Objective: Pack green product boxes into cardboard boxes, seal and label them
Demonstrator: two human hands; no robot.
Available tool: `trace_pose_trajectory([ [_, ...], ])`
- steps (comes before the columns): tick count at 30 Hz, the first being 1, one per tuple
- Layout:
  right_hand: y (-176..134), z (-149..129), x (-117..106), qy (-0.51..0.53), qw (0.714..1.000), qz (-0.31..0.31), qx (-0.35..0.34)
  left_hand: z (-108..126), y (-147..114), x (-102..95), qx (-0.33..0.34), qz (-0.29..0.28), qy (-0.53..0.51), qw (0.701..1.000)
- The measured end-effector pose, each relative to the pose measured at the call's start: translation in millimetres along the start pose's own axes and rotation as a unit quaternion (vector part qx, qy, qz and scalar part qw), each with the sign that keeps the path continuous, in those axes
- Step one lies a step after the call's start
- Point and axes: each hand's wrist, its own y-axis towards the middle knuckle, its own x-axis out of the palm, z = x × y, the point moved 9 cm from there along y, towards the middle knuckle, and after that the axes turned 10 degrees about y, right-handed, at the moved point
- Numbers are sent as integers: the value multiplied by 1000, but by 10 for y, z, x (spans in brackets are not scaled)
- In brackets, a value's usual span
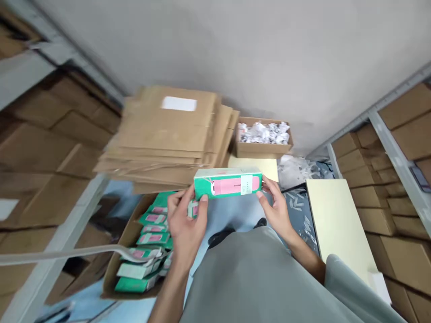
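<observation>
A long green box (227,185) with a pink device pictured on its side is held level in front of me. My left hand (187,222) grips its left end between thumb and fingers. At the other end, my right hand (275,207) pinches the corner with thumb and fingertips. Below and left of my left hand stands an open carton (111,273) on the floor, filled with several similar green boxes (153,238).
Flattened cardboard cartons (168,130) are stacked ahead on the left. Behind stands a carton (264,149) of clear-wrapped small items. Shelves of brown boxes line both sides. A pale tabletop (340,224) lies to my right; a white strap (84,253) crosses at lower left.
</observation>
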Motion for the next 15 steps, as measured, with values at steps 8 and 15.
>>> trace_pose_trajectory([
  [8, -468, 203, -2358, -20, 978, 207, 29, 1990, -334, 1964, 167, -129, -89, 973],
  [15, -1285, 544, -3515, -58, 909, 399, 104, 3146, -1211, 3303, 291, -294, -111, 904],
])
